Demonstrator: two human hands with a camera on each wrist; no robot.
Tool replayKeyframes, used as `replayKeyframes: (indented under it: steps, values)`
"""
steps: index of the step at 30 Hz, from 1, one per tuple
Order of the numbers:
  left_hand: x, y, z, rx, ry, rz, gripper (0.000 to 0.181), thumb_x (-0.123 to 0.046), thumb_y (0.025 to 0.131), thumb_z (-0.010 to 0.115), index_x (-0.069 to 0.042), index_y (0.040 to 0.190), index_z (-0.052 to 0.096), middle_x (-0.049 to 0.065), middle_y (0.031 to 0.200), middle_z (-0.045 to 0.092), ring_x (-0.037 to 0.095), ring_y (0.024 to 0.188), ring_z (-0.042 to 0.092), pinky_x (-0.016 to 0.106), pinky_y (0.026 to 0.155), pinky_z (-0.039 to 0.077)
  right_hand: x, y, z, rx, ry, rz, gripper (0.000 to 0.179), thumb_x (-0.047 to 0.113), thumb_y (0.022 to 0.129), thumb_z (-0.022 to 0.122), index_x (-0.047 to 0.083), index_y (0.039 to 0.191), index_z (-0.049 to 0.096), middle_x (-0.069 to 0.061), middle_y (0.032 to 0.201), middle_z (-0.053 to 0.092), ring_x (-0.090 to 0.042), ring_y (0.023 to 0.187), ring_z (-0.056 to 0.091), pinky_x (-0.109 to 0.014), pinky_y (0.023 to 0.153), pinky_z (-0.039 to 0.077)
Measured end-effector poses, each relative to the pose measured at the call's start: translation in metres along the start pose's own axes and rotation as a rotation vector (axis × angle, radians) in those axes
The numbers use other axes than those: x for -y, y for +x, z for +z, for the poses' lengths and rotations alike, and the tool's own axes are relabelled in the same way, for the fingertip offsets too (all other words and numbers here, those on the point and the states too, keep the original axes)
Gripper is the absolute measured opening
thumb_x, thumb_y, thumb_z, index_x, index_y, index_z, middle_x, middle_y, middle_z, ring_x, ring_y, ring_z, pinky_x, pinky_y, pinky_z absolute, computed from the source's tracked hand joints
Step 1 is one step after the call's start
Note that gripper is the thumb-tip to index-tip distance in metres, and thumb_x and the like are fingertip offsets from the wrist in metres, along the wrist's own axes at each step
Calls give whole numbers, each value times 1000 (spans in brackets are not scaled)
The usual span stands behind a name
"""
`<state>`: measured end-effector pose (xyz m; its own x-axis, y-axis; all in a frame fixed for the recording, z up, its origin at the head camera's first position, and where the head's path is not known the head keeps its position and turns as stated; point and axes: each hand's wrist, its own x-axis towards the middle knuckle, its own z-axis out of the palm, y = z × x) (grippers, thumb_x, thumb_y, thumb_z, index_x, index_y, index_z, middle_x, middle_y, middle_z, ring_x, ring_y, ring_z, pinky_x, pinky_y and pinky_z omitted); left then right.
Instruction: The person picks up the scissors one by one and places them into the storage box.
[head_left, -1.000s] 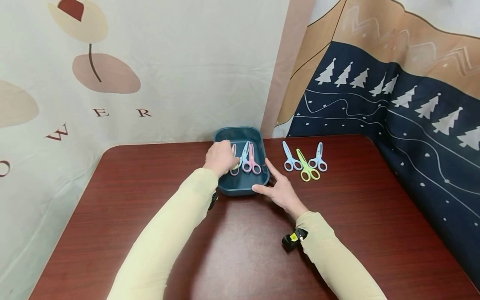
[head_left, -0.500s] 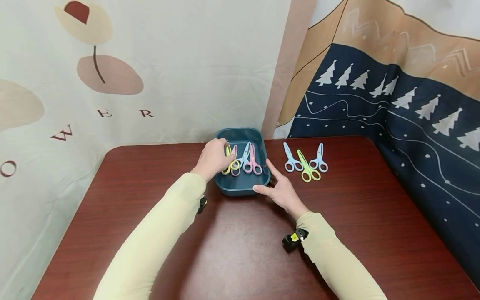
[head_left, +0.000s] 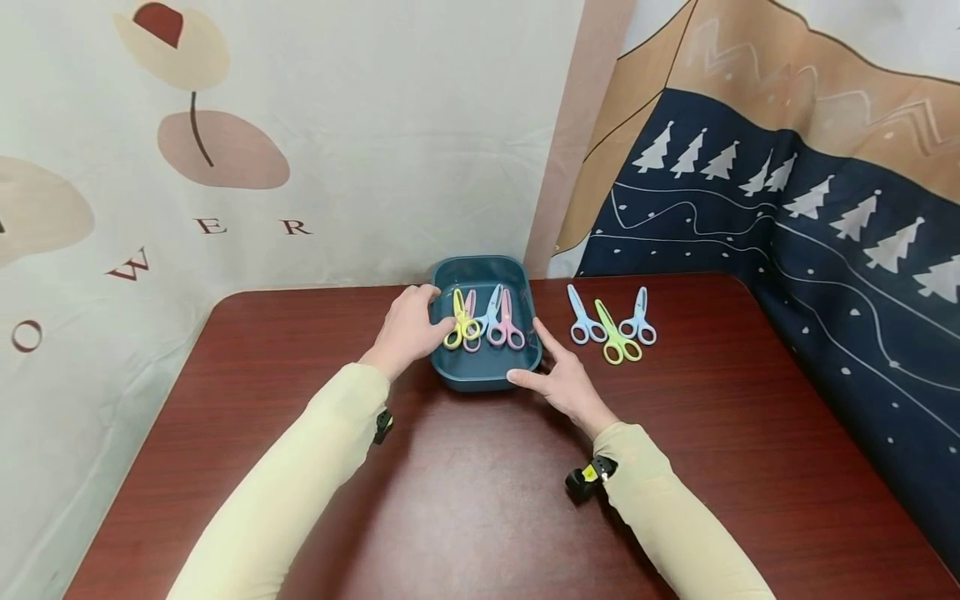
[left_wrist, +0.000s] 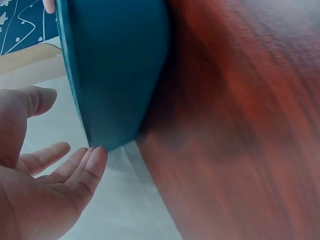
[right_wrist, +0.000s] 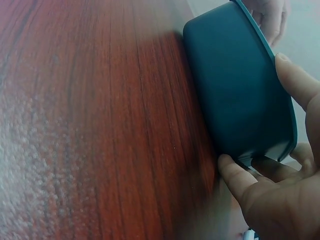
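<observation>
Yellow scissors lying in teal tray, left hand by left rim, fingers loosely parted, gripping nothing, right hand fingers spread, touching tray corner

Bin open above; right fingers obstruct right side.

On the surface, a person's right grip is resting against the right side of a dark teal bin, while the left grip is hovering by the left rim, thumb near yellow scissors. Blue scissors and two pink pairs are lying inside too; outside, to the right, green scissors are sitting between two light-blue pairs.
</observation>
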<state>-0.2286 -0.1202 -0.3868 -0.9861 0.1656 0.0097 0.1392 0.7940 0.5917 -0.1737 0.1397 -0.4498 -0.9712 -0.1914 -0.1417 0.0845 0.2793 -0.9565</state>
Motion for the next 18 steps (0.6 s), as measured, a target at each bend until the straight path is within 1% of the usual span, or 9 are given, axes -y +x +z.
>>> replayKeyframes:
  steps: [5, 9, 14, 18]
  values:
    - [9, -7, 1, 7, -30, -8, 61, -27, 97, 69, 0, 148, 48, 20, 133, 55, 34, 116, 54, 50, 99, 51, -1, 1, 0, -4, 5, 1, 99, 24, 90, 83, 30, 166, 21, -14, 164, 37, -35, 141, 46, -30, 74, 52]
    - [15, -10, 1, 5, -41, 6, 61, -27, 97, 69, 1, 147, 49, 20, 130, 57, 34, 116, 56, 50, 97, 52, 0, 1, 1, -13, 12, 8, 100, 24, 88, 85, 30, 166, 23, -14, 163, 39, -35, 141, 47, -28, 77, 52]
    - [20, -16, 3, 21, -44, 3, 63, -27, 96, 70, 0, 148, 47, 21, 136, 56, 35, 120, 59, 51, 100, 52, 3, 0, 1, -26, 3, 17, 100, 25, 88, 85, 30, 166, 23, -13, 164, 38, -34, 145, 43, -28, 82, 51]
    - [22, -22, 4, 34, -52, -6, 66, -29, 96, 70, 0, 150, 45, 21, 140, 55, 35, 121, 59, 51, 101, 52, 5, -1, 1, -27, -5, 18, 100, 25, 88, 85, 29, 166, 23, -12, 165, 36, -33, 146, 42, -28, 82, 50]
